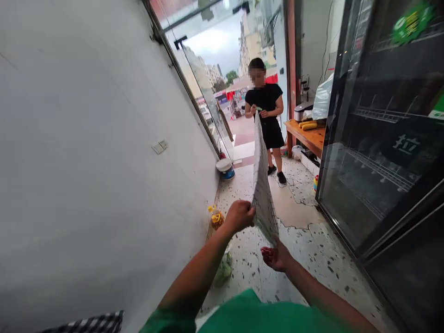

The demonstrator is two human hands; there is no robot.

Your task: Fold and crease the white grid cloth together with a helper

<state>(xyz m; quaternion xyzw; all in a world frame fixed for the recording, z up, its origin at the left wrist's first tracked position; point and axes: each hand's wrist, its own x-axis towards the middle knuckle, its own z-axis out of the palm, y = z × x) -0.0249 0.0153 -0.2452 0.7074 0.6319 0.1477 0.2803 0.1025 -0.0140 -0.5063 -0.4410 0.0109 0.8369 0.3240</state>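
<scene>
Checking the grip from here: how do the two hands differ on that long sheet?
The left hand pinches the sheet at its near edge, knuckles up. The right hand sits lower, palm up, under the sheet's bottom corner, fingers loose. Both meet the sheet's near end.

Narrow floor corridor (305, 249) between wall (86, 162) and fridge (385, 138)

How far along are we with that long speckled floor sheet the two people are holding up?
Done: part of the terrazzo-pattern floor is already covered, with a bare tan patch left. In hand: the long speckled floor sheet is held on edge, the left hand gripping its near end, the right hand open under its lower corner, and the other person holding the far end. Left: the sheet is not yet laid flat.
</scene>
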